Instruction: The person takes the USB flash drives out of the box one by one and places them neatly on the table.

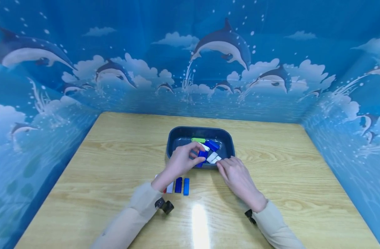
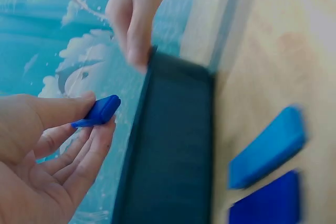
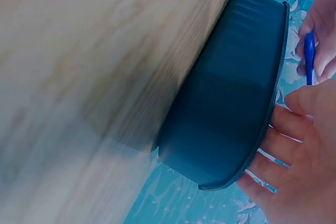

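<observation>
My left hand pinches a small oblong dark-blue piece between thumb and fingertips, above the near edge of a dark plastic bin. The piece's exact kind is unclear. My right hand is at the bin's near right side; its fairly straight fingers touch the rim in the right wrist view. The bin holds a green piece, a blue piece and white pieces, all small and oblong. My left hand and its piece partly cover these contents.
On the wooden table in front of the bin, a light-blue piece and a dark-blue piece lie in a row with a white piece and a red one, partly hidden by my left wrist. Dolphin-printed curtains surround the table's back and sides.
</observation>
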Tool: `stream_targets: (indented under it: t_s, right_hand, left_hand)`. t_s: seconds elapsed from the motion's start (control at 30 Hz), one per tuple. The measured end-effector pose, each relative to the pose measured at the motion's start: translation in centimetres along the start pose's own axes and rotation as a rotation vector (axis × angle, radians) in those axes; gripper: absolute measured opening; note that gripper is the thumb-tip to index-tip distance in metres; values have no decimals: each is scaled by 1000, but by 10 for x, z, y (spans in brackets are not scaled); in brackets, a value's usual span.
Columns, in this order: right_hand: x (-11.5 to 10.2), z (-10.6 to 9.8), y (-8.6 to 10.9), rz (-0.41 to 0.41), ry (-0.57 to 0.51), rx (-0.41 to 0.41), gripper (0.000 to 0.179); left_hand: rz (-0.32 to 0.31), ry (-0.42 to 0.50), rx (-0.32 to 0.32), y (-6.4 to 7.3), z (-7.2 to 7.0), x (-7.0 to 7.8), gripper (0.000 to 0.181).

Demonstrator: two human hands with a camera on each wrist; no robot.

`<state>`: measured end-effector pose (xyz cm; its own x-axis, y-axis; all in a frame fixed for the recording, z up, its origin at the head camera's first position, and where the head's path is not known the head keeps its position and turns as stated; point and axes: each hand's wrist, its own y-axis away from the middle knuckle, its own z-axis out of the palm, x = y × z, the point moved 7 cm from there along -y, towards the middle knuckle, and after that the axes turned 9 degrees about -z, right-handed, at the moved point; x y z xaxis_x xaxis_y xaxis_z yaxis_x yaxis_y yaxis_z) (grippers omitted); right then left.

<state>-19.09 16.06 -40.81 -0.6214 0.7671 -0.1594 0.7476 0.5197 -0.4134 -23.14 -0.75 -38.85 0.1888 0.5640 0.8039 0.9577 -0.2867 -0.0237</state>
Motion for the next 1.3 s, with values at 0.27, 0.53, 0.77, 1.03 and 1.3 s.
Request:
stream_targets:
  t_s: [0.27,0.53,0.77,1.03,1.3]
  right_hand:
    - [1,1,0,19,6,-21,22]
    - [2,1,0,21,2,-22,24]
    - [1,1,0,20,4,-26,24]
    - [1,0,0,21,-1,-24,25]
    - [2,0,0,26,-8,-24,24]
  left_hand:
    - [-6,-43,-121,29,26,-12,19]
    - [11,-149,-80,42,41,-18,27]
    - [-58,-235,-49,43,44,-28,28]
    - [-27,-487,0,45,45,-29,33]
    - [-50,-522,-4,49,41,-31,33]
